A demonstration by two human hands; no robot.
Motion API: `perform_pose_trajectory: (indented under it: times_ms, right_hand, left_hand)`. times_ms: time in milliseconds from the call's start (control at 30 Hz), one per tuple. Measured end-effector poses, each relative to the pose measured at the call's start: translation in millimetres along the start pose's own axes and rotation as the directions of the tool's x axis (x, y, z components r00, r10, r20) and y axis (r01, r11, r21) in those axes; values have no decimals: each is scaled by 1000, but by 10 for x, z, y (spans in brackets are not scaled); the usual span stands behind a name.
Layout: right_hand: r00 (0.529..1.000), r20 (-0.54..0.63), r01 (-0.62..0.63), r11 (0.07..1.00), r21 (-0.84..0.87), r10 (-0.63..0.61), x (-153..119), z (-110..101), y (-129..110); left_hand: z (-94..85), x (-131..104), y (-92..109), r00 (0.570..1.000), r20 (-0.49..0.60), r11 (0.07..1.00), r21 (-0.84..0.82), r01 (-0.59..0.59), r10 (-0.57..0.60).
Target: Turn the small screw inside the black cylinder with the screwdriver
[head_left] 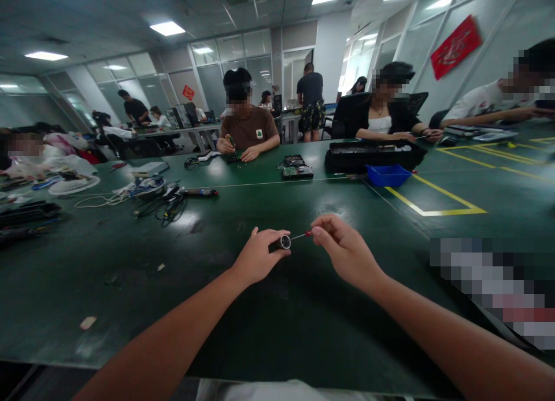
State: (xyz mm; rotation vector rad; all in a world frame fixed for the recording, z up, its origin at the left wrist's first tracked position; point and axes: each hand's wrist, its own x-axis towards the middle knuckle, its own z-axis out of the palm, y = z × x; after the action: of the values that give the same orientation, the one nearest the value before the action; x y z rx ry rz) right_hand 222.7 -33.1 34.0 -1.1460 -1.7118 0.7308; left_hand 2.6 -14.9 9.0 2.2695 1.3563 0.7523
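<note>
Near the middle of the green table, my left hand (258, 253) grips a small dark cylindrical part (284, 242) with a pale ring at its open end, held between thumb and fingers. My right hand (342, 248) pinches the red handle of a thin screwdriver (299, 237). Its metal shaft points left toward the cylindrical part; whether the tip touches it is too small to tell. Both hands are held just above the table top.
Cables (169, 204) and a dark tool (200, 192) lie left of centre on the green table (243, 343). Circuit boards (297, 171), a blue bin (388, 175) and a long black case (375, 158) stand farther back. People sit across the table; a blurred object lies at right.
</note>
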Motion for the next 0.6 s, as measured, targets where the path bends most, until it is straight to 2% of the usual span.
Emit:
perform_pose_trajectory:
  times_ms: [100,167,200,267,333,433,600]
  right_hand:
    - [985,-45,-152,956,251,168,89,-4,113]
    - [948,-26,-271,851,450,316,142,-10,194]
    - [936,-43,-284,824,491,349,159,-11,227]
    - [937,-96,-252,841,478,335,168,-7,270]
    - [956,-132,-187,892,412,261,151,5,276]
    - [981,-111,-116,942,315,158,107,20,232]
    - [994,-89,-52,993,109,62,55,6,110]
  left_hand:
    - [-19,0,22,995,14,992,75,-99,98]
    - [-30,10,22,990,5,984,109,-140,140]
    - [-34,17,18,990,-5,984,113,-136,138]
    - [-38,29,2,995,-14,990,98,-101,103]
    - [-37,32,-9,997,2,994,79,-75,75]
    - [-33,24,-4,998,14,997,55,-61,61]
    - [-32,11,22,996,21,996,27,-82,81]
